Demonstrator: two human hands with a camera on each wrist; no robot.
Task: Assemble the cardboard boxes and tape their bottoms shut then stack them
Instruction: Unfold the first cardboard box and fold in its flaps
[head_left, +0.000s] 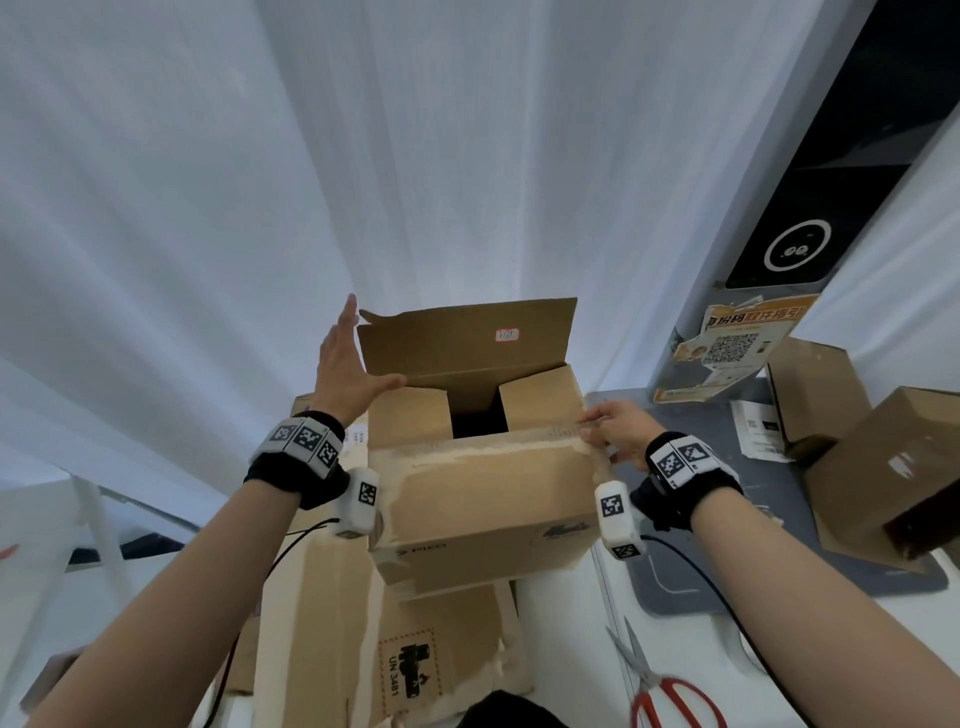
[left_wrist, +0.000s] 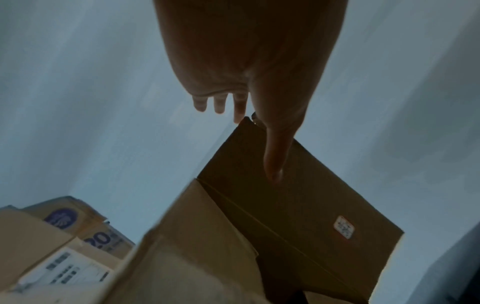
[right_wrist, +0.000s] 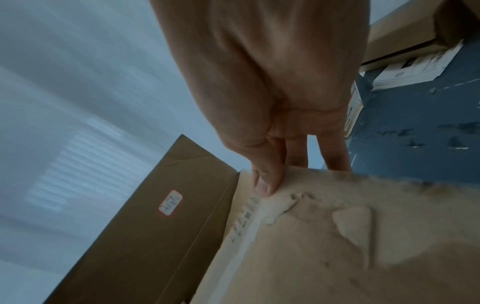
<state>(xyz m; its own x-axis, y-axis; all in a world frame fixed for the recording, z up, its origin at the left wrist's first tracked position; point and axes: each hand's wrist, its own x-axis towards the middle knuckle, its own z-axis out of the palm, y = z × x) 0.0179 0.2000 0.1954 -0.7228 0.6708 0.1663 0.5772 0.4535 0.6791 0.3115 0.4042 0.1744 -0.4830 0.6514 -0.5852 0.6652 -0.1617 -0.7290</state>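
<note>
I hold a brown cardboard box (head_left: 488, 499) up over the table, open end upward. Its far flap (head_left: 467, 343), with a small red-edged sticker (head_left: 506, 335), stands upright, and the two side flaps are folded inward. My left hand (head_left: 347, 364) is flat with straight fingers at the far flap's left edge. The left wrist view shows this left hand (left_wrist: 246, 96) with its thumb lying across the far flap (left_wrist: 324, 205). My right hand (head_left: 610, 431) grips the box's near right corner. In the right wrist view the right hand (right_wrist: 280, 152) pinches the torn top edge of the box wall (right_wrist: 337, 236).
Flattened cardboard (head_left: 332, 649) with a UN 3481 mark lies under the box. Red-handled scissors (head_left: 670, 696) lie at the front right. Two more boxes (head_left: 893, 467) stand on a blue-grey mat (head_left: 727, 551) at the right. A white curtain (head_left: 363, 156) hangs behind.
</note>
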